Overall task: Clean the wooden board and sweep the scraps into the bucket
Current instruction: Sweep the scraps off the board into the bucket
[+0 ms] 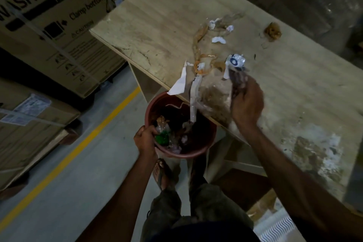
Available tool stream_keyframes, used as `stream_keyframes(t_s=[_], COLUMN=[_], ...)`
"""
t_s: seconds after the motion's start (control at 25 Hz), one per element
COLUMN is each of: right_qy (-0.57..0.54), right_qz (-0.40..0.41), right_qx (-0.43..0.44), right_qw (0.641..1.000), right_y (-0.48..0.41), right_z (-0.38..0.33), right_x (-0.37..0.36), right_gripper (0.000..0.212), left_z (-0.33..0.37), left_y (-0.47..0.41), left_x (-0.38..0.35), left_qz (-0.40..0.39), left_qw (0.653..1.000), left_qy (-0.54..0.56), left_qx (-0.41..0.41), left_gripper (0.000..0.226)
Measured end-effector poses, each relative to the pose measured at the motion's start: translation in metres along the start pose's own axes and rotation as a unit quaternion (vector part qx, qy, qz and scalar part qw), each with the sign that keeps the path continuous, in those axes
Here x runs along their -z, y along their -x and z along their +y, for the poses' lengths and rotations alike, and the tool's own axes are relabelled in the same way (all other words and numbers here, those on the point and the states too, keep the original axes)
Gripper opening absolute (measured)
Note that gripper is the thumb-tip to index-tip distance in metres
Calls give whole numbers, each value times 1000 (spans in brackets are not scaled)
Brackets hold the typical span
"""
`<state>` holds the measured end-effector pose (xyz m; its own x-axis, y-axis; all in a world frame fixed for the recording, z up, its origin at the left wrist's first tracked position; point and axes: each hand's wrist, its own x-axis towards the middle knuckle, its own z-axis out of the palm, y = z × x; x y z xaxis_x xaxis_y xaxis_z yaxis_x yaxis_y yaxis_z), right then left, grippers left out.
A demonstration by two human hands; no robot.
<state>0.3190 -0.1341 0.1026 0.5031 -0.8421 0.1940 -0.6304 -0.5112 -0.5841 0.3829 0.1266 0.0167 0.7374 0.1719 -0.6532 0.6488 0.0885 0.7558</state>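
Holding the bucket rim in my clenched left hand, directly below the board edge. My right hand, fingers flat and extended, blurred, lies against the scraps; bucket lies leftward of those fingers, nearer them than remaining debris beyond.

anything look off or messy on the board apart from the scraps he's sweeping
Yes. A brown crumpled clump sits alone at the far side of the wooden board, away from the right hand. The near right corner has a blotchy white and brown stain.
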Motion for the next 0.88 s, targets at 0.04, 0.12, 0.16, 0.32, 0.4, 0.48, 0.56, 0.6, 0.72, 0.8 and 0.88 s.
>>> stream_keyframes(t_s=[0.04, 0.12, 0.16, 0.32, 0.4, 0.48, 0.56, 0.6, 0.72, 0.8, 0.88], right_qy=[52, 104, 121, 121, 116, 122, 114, 105, 16, -68, -95], right_qz=[5, -94, -148, -226, -247, -272, -300, -312, -285, -200, -76], right_qx=[-23, -56, -51, 48, 89, 124, 163, 181, 176, 101, 6], right_qw=[998, 988, 980, 965, 958, 946, 933, 927, 942, 972, 993], right_y=[-26, -58, -64, -27, 11, 43, 62, 66, 64, 39, -12], right_z=[18, 43, 50, 30, 14, 1, -4, -6, -2, -3, 1], right_x=[0, -1, -5, -28, -38, -44, -48, -45, -36, -28, -24], right_gripper=[37, 41, 44, 53, 48, 40, 36, 35, 28, 23, 25], left_z=[-2, -4, -4, -2, 0, 4, 7, 8, 8, 6, 4], left_y=[-1, -3, -3, -1, -1, 1, 2, 3, 2, 0, -3], left_x=[-3, -7, -9, -11, -10, -10, -10, -11, -12, -11, -13], left_qz=[2, 6, 9, 9, 6, 4, 0, -1, 1, 1, 4], left_qw=[1000, 1000, 1000, 1000, 1000, 1000, 1000, 1000, 1000, 1000, 1000], left_qy=[-1, -5, -6, -3, -12, -24, -22, -17, -14, -15, -15], left_qx=[-2, -7, -9, -9, -1, 6, 7, 9, 15, 15, 13], left_gripper=[25, 24, 24, 24, 25, 23, 17, 14, 13, 13, 24])
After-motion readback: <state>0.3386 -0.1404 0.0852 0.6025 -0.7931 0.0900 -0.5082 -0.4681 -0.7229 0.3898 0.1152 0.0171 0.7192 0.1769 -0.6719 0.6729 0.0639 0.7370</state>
